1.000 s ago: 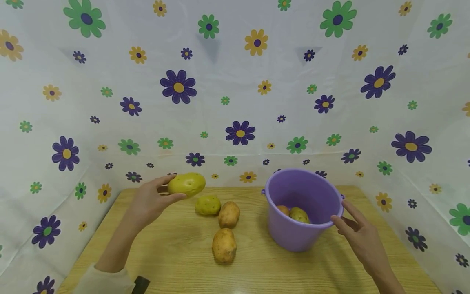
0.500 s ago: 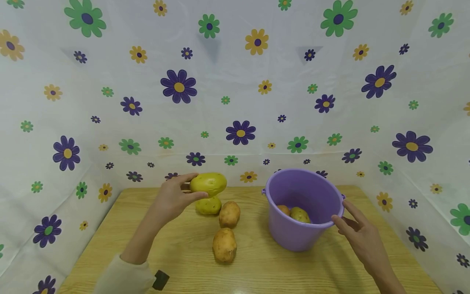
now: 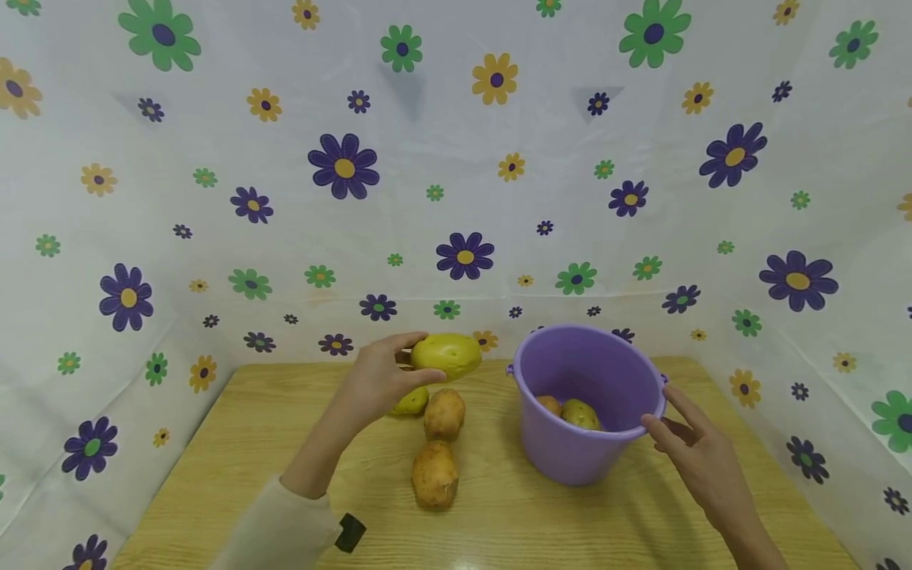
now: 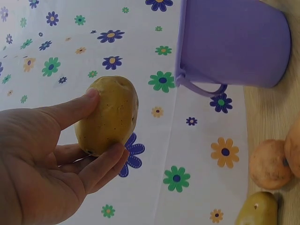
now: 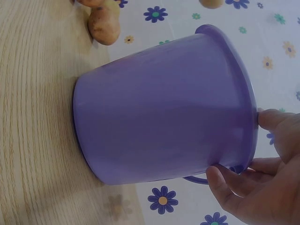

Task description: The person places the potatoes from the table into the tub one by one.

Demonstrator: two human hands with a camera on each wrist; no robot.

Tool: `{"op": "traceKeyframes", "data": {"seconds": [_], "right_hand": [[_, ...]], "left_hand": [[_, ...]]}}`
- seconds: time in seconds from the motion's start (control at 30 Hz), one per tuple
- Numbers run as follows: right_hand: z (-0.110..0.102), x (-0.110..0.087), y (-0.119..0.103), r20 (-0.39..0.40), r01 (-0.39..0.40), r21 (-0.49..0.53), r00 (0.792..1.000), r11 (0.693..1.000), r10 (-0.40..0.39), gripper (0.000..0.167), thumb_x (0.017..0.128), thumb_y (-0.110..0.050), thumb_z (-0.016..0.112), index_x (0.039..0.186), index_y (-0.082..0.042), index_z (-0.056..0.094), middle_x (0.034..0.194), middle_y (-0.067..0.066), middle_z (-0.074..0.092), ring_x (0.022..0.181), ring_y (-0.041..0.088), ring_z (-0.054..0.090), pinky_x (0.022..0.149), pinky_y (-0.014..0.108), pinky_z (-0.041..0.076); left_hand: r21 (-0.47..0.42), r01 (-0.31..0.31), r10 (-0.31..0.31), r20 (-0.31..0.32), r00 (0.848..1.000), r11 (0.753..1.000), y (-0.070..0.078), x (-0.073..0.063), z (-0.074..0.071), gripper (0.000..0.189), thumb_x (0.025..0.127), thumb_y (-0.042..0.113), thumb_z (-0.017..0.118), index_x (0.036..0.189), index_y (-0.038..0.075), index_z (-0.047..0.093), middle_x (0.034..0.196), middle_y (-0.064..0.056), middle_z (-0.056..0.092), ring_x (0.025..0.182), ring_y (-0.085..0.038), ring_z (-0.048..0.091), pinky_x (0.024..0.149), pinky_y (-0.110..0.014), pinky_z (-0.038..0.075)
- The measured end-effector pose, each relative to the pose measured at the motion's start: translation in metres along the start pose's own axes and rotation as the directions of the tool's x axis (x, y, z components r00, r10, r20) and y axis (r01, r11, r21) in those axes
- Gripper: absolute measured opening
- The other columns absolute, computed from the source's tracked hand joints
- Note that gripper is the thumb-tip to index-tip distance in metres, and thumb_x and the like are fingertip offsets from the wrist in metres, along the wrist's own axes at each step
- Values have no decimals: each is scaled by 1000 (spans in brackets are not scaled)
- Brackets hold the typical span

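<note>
My left hand pinches a yellow-green potato between thumb and fingers, raised above the table to the left of the bucket. In the left wrist view the potato shows small dark specks. A purple bucket stands on the right side, with a brownish potato and a greenish potato inside. With thumb and fingers, my right hand holds the bucket's rim at its right side. Below the left hand lie two brown potatoes and a green one, partly hidden by that hand.
The wooden table carries everything. Behind and on both sides hangs a white flower-patterned cloth. A thin purple handle loops from the bucket's rim. A small black object sits by the left sleeve.
My left hand has moved right with the potato, from left of the loose potatoes to above them and nearer the bucket. The right hand and the bucket have stayed in place.
</note>
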State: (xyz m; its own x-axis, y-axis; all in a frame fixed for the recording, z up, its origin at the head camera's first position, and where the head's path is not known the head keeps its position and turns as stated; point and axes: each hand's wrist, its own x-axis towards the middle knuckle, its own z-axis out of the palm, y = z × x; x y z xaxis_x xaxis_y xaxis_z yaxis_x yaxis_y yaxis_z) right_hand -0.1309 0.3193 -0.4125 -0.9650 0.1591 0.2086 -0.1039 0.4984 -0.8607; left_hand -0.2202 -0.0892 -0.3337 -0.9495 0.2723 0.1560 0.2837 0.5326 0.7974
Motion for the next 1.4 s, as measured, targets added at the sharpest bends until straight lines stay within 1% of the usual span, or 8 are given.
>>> {"op": "traceKeyframes", "data": {"seconds": [0.33,0.63,0.83,1.0,1.07,1.2,1.27,1.4], "right_hand": [[0,-1,2,-15,62,24,998,998,-62,64,105,-25,65,159,-6,38,163,25,32,105,-18,56,79,15,57],[1,0,2,-4,71,25,998,997,-70,65,105,-24,65,160,-5,36,163,24,31,107,-19,55,80,14,56],[1,0,3,0,80,45,997,996,-80,64,105,-23,64,160,-4,37,163,25,31,107,-17,56,80,16,57],[0,0,4,-3,72,37,997,997,-72,65,105,-24,64,160,-5,36,164,25,30,107,-18,55,80,14,56],[0,0,4,-6,70,32,998,997,-70,65,105,-25,64,160,-5,36,164,25,30,107,-19,55,80,13,56],[0,-1,3,-13,67,29,998,997,-67,65,105,-25,64,160,-4,36,163,25,31,107,-18,55,81,13,56],[0,0,3,-17,67,28,998,997,-66,65,105,-26,65,160,-4,37,163,25,31,106,-18,55,80,14,56],[1,0,4,-19,75,32,997,997,-75,65,105,-25,65,159,-4,37,163,25,31,106,-18,56,80,15,57]], "left_hand": [[-40,-13,14,20,1000,999,18,13,29,66,85,26,87,142,4,62,135,-14,66,112,-28,69,85,-34,61],[-95,-38,44,63,997,995,33,18,52,68,85,26,88,144,6,60,138,-12,64,111,-27,69,79,-29,62],[-119,-85,97,96,991,989,43,24,74,65,85,27,88,140,6,63,134,-9,67,108,-22,70,79,-26,61],[-74,-115,123,105,987,991,53,28,93,65,83,31,89,138,5,65,127,-6,70,102,-16,68,78,-23,58],[-31,-116,119,105,987,993,57,30,101,68,82,34,89,138,4,65,127,-7,70,102,-15,67,81,-23,57],[33,-117,112,121,986,993,65,32,115,70,83,39,88,139,6,65,133,-7,69,115,-18,65,94,-27,55],[37,-113,108,129,986,993,68,32,121,70,83,40,88,140,7,65,137,-6,67,122,-19,62,100,-29,53],[25,-111,106,139,985,994,72,34,134,69,84,39,88,140,7,65,138,-4,66,127,-18,60,102,-29,52]]}}
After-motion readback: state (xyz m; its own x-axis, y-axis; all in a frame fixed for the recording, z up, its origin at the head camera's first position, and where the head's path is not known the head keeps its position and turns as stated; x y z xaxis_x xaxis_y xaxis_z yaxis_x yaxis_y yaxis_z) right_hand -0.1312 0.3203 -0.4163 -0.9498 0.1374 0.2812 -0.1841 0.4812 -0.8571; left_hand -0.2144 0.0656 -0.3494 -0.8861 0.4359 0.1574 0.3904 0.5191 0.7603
